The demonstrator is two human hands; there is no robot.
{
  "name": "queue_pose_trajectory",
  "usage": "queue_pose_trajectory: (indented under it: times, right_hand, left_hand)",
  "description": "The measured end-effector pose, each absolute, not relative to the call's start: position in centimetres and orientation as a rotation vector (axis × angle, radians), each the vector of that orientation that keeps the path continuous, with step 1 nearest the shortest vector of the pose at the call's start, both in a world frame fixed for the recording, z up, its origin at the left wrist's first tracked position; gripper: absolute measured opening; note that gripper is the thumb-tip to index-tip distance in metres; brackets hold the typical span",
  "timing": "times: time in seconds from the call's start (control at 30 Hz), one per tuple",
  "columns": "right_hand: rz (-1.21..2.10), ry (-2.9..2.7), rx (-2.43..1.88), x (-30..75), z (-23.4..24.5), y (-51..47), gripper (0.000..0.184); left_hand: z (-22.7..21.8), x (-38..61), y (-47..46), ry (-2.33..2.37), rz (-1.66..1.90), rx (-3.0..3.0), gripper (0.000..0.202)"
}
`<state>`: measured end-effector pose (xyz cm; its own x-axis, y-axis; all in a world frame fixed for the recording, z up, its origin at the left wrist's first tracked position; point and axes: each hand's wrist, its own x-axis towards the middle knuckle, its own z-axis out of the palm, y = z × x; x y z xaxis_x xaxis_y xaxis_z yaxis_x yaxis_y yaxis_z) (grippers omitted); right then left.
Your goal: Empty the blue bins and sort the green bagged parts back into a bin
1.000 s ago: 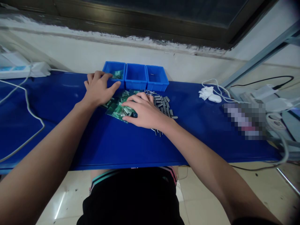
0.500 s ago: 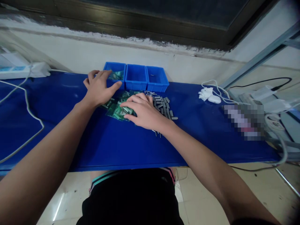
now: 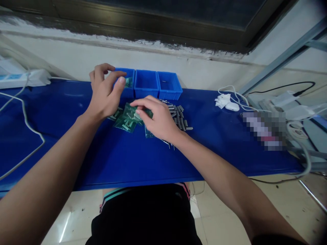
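A heap of small green circuit boards [image 3: 127, 119] lies on the blue table [image 3: 127, 156], with a pile of grey metal parts [image 3: 180, 117] just to its right. My right hand [image 3: 155, 117] pinches one green board at the heap's right side, fingers closed on it. Above the heap's left side my left hand [image 3: 104, 92] is raised, its fingers apart and curled, nothing visible in it, just in front of the left blue bin [image 3: 127, 81]. Behind the heap, three blue bins stand in a row, the middle bin [image 3: 146, 85] and the right bin [image 3: 169, 85] beside the left one.
A white power strip [image 3: 22, 79] and white cable [image 3: 28, 126] lie at the left. At the right are a white mouse [image 3: 232, 106], crumpled tissue [image 3: 222, 100], cables and devices. A wall and window frame rise behind the table. The table's front edge is near my lap.
My left hand has lifted off the heap and risen toward the left bin. My right hand has gone from lying flat on the boards to pinching one and raising it.
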<state>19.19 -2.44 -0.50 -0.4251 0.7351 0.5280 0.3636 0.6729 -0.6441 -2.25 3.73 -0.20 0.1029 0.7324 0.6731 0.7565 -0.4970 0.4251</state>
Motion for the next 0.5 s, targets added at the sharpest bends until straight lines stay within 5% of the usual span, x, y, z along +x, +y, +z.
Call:
queue_pose_trajectory:
  times: [0.17,0.5]
  right_hand:
    - [0.577,-1.776,-0.960,20.5,0.0,-1.2,0.026]
    - [0.630,-1.648,-0.991,21.5,0.0,0.4,0.024]
  left_hand:
    - [1.0,-1.8,2.9,-1.359,-1.512,-2.558,0.081]
    - [0.5,0.2,1.9,-1.417,-1.506,-2.843,0.034]
